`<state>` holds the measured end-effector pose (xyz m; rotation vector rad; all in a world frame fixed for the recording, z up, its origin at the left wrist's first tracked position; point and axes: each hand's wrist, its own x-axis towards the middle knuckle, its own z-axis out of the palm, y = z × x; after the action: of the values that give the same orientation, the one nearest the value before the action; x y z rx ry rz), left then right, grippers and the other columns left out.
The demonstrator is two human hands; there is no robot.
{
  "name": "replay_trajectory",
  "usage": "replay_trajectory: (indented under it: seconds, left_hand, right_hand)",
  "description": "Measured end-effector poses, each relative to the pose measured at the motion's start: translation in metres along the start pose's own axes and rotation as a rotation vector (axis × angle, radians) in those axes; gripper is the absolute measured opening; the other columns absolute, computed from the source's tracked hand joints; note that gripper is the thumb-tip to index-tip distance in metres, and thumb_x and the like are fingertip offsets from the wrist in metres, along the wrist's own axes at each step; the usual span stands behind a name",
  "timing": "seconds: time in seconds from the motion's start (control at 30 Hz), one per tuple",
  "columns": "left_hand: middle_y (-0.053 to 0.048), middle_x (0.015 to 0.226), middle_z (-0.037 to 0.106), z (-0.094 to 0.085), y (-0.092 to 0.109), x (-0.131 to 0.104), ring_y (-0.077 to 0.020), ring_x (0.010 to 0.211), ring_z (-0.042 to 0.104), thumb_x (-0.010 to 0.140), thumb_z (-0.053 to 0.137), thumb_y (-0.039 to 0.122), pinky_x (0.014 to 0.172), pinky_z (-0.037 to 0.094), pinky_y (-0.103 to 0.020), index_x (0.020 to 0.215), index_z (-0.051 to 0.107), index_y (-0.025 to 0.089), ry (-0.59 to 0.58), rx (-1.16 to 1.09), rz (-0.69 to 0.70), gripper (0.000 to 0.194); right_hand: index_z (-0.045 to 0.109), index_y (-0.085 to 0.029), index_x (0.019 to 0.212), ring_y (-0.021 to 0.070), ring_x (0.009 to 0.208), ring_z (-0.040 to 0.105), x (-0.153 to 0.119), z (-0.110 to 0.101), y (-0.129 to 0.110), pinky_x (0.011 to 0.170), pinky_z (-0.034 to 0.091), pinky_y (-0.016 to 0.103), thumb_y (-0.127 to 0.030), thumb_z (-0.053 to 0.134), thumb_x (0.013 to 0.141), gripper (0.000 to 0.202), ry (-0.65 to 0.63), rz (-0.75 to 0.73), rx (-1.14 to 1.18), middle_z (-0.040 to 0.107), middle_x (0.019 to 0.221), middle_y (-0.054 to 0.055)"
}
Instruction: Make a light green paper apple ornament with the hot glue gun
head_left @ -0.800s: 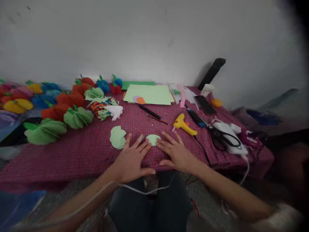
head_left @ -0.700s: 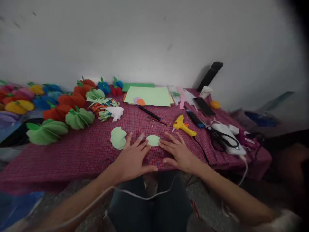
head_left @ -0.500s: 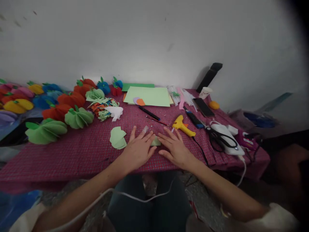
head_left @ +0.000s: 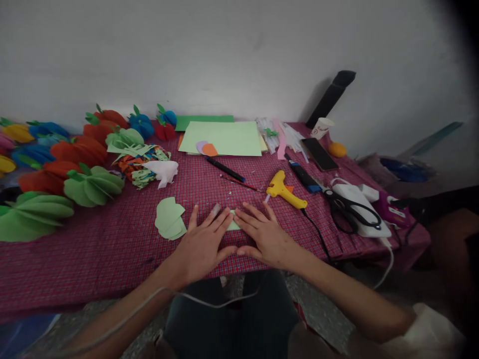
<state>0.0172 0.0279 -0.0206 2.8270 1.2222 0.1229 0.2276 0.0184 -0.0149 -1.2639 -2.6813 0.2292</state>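
Note:
A small light green paper piece (head_left: pixel 233 225) lies on the checked cloth, partly hidden under my fingertips. My left hand (head_left: pixel 204 242) rests flat with fingers spread, its fingertips on the left part of that piece. From the right, my right hand (head_left: pixel 266 237) lies flat too, fingers apart, touching the piece's right part. The two thumbs nearly meet below it. Left of my left hand sits a stack of light green cut papers (head_left: pixel 169 218). A yellow glue gun (head_left: pixel 286 192) lies beyond my right hand.
Paper pumpkins (head_left: pixel 93 185) fill the left side. Light green sheets (head_left: pixel 222 138) lie at the back, a black pen (head_left: pixel 225 168) before them. On the right are a phone (head_left: pixel 320 153), cup (head_left: pixel 322 127), cutter (head_left: pixel 302 174), scissors (head_left: pixel 348 212) and white power strip (head_left: pixel 362 209).
The view has shifted, so the pumpkins appear farther left. My hands stay flat on the paper piece, with the thumbs now closer together.

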Motion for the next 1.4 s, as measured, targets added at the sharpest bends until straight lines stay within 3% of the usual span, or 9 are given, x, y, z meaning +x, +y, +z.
replay_trajectory:
  seconds: [0.27,0.47,0.77,0.97,1.1,1.2,1.4]
  left_hand:
    - [-0.009,0.145,0.033,-0.003,-0.001,-0.001,-0.0306,0.136,0.017,0.082,0.027,0.066,0.105,-0.001,-0.063,0.14,0.025,0.017,0.036,-0.007,0.022,0.076]
    - [-0.011,0.145,0.033,-0.005,0.012,-0.005,-0.031,0.136,0.017,0.079,0.028,0.069,0.106,-0.006,-0.062,0.14,0.027,0.015,0.099,0.02,-0.005,0.081]
    - [-0.011,0.146,0.03,-0.002,0.016,-0.019,-0.0295,0.135,0.02,0.076,0.025,0.074,0.106,-0.009,-0.06,0.141,0.023,0.014,-0.005,-0.045,0.018,0.088]
    - [-0.01,0.146,0.031,-0.008,0.014,-0.028,-0.0296,0.136,0.017,0.078,0.027,0.071,0.106,-0.01,-0.06,0.14,0.026,0.015,0.004,-0.043,0.001,0.084]
    - [-0.007,0.142,0.038,-0.014,0.016,-0.016,-0.0285,0.136,0.018,0.084,0.028,0.062,0.107,-0.004,-0.059,0.136,0.035,0.019,0.068,-0.037,-0.037,0.068]
    - [-0.006,0.144,0.035,-0.013,0.016,-0.001,-0.0266,0.136,0.02,0.09,0.023,0.051,0.107,-0.001,-0.06,0.138,0.032,0.019,0.122,-0.033,-0.108,0.057]
    - [-0.009,0.144,0.034,0.001,0.01,0.006,-0.0255,0.135,0.023,0.089,0.028,0.052,0.108,-0.001,-0.059,0.139,0.027,0.015,0.074,-0.02,-0.082,0.062]
  right_hand:
    - [0.029,-0.019,0.14,0.0297,0.138,0.009,-0.012,-0.003,0.004,0.106,0.001,0.061,-0.067,0.033,0.082,0.075,-0.014,-0.027,-0.028,0.036,0.144,0.006]
    - [0.03,-0.016,0.14,0.0299,0.138,0.007,-0.02,-0.007,-0.001,0.107,0.001,0.06,-0.068,0.032,0.082,0.078,0.005,0.004,-0.073,0.036,0.143,0.007]
    - [0.03,-0.017,0.139,0.028,0.137,0.013,-0.014,0.0,-0.005,0.106,-0.005,0.06,-0.068,0.029,0.083,0.076,-0.001,-0.066,-0.047,0.039,0.142,0.007]
    - [0.035,-0.019,0.137,0.0293,0.137,0.016,-0.019,0.0,-0.005,0.106,0.003,0.062,-0.067,0.035,0.081,0.074,0.016,-0.04,-0.027,0.041,0.141,0.008]
    - [0.031,-0.017,0.139,0.0295,0.137,0.011,-0.017,-0.004,-0.009,0.106,0.003,0.06,-0.067,0.036,0.081,0.078,0.03,-0.01,-0.027,0.037,0.143,0.009]
    - [0.027,-0.015,0.141,0.0289,0.138,0.009,-0.011,-0.007,-0.01,0.107,0.001,0.059,-0.068,0.035,0.08,0.081,0.043,0.032,-0.043,0.031,0.146,0.009]
    - [0.03,-0.013,0.139,0.0267,0.137,0.014,-0.005,-0.003,-0.005,0.108,0.0,0.057,-0.068,0.034,0.081,0.08,0.014,0.019,-0.036,0.037,0.143,0.011]
